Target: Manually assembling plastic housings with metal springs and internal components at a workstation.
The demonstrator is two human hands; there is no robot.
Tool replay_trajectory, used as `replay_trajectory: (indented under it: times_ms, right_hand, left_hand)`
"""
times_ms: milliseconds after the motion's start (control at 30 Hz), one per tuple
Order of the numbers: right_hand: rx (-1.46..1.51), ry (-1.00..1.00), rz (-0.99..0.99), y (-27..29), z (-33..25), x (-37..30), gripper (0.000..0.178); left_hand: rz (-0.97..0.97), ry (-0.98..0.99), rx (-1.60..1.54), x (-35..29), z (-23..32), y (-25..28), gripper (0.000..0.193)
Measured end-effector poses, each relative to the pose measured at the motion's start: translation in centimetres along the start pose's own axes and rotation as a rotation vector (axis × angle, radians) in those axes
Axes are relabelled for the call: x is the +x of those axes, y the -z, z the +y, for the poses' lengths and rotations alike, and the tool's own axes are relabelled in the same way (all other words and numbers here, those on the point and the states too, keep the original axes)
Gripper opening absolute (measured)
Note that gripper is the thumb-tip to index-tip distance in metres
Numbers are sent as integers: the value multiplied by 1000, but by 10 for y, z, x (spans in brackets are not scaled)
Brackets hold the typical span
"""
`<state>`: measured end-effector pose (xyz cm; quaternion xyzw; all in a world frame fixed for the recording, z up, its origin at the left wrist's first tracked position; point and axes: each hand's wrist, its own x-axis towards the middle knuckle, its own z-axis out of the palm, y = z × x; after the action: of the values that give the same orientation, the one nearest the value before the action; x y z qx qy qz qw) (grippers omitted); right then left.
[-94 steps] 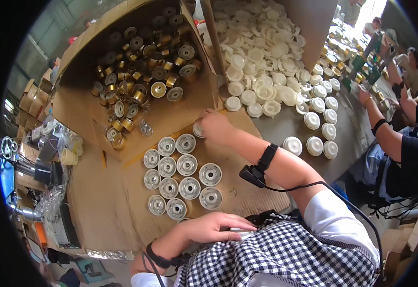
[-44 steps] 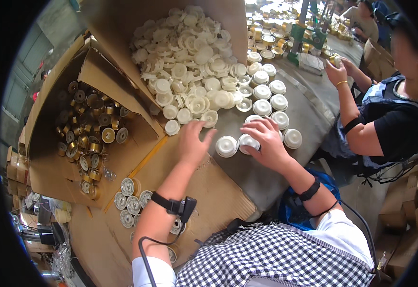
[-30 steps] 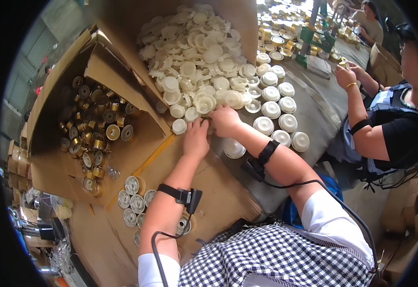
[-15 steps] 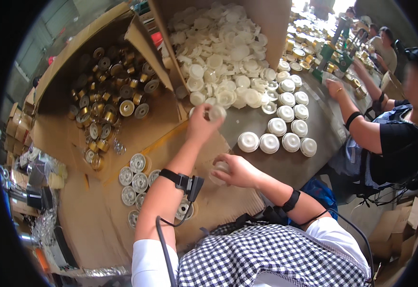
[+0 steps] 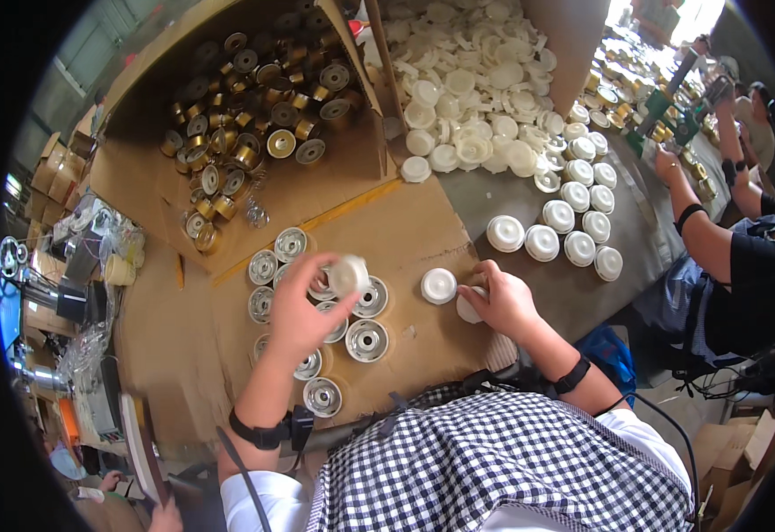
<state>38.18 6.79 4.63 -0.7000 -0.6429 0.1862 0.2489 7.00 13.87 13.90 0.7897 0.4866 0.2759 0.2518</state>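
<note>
My left hand is closed around a white plastic cap, slightly blurred, above a group of round silver metal cups on a cardboard sheet. My right hand has its fingers on another white cap low over the cardboard's right side. Just left of it, a loose white cap lies on the cardboard.
A cardboard box on its side holds many gold-and-silver metal parts. Beside it is a heap of white caps. White capped pieces stand in rows on the grey table. A co-worker is at the right, near a green press.
My left hand has come back from the white heap to above the silver cups, carrying a cap. A white cap now lies beside my right hand. The whole view has shifted.
</note>
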Motion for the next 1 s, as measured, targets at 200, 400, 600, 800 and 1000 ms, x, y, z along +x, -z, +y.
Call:
replay_trajectory:
  times_ms: [200,400,600,800,1000]
  right_hand:
    - [-210,89,10,7,-19,-15,59]
    - [-208,154,-10,6,-3,-30,61]
    - [183,519,-101,20,-73,-35,58]
    - [263,962,-188,-63,-95,-10,57]
    - [19,1008,-32,-87,-88,-11,62]
  left_hand:
    - [15,-171,254,-24,-26,-29,51]
    - [-32,-146,266,-11,-25,-36,50]
    - [2,-204,292,0,-33,-47,49]
    - [-167,-94,231,19,-36,-41,44]
    - [-135,-105,189,17,-41,-45,47]
